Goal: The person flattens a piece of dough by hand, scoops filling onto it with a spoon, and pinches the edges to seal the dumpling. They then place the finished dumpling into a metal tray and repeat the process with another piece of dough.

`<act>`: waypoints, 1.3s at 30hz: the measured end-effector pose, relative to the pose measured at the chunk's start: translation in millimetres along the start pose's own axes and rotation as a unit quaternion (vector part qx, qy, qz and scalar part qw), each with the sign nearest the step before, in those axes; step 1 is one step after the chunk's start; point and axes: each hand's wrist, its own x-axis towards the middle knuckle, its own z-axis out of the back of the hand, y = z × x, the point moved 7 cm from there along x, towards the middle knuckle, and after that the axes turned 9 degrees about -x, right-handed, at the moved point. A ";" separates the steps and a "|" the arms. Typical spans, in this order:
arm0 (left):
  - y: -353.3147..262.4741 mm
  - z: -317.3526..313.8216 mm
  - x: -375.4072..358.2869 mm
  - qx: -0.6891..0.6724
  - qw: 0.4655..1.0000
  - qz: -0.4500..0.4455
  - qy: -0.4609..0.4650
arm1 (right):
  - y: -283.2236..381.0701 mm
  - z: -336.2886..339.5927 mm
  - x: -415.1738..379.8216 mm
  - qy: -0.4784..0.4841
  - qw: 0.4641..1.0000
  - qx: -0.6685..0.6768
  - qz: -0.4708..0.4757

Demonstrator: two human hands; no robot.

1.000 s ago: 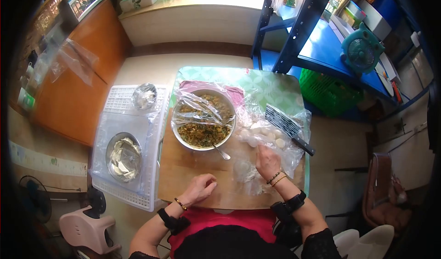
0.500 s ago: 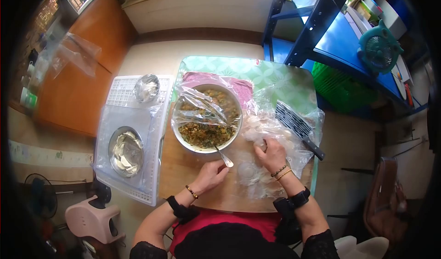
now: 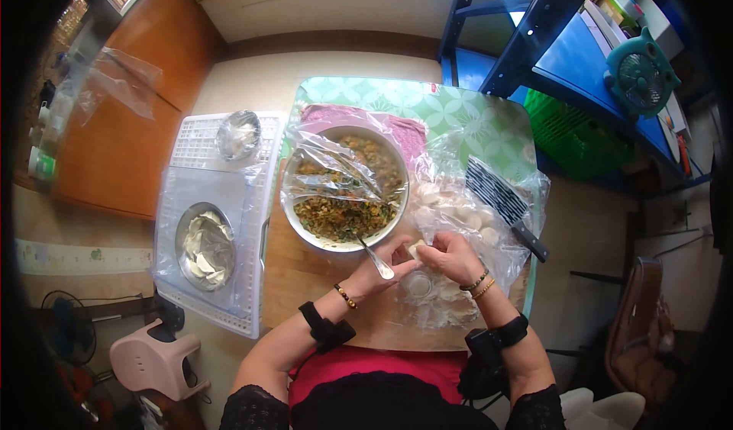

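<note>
Between my two hands is a small pale piece of dough [image 3: 416, 249]. My right hand [image 3: 452, 257] pinches it with thumb and fingertips, while my left hand [image 3: 376, 268] has its fingers against the other side. A metal spoon [image 3: 379, 264] leans out of a large bowl [image 3: 299, 235], its handle passing over my left hand. Chopped filling [image 3: 343, 218] fills the bowl, partly covered by clear plastic. To the right, several round dough pieces [image 3: 467, 215] lie under a plastic sheet. A clear round object [image 3: 418, 283] stands on the floury board just below my hands.
A cleaver [image 3: 500, 195] rests on the plastic at right. On the left, a white rack [image 3: 205, 141] carries a small plastic-covered bowl [image 3: 238, 134] and a metal bowl of folded dough pieces [image 3: 205, 248]. A pink cloth [image 3: 408, 134] lies behind the large bowl.
My right hand has drawn back from the plastic-covered dough, now with a piece in its fingers. My left hand has moved right to meet it. The view has shifted slightly.
</note>
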 end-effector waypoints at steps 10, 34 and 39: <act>51.2 6.2 0.5 -0.059 0.998 -0.027 0.004 | 34.9 14.5 -14.6 -0.112 0.961 -0.248 0.056; -5.5 26.7 -54.0 0.333 0.938 -0.073 -0.057 | 62.7 -14.7 -89.3 -0.126 0.896 -0.327 0.272; 16.2 -4.1 -63.5 0.069 0.986 0.140 0.061 | -3.5 25.7 -117.7 -0.174 0.975 0.087 0.106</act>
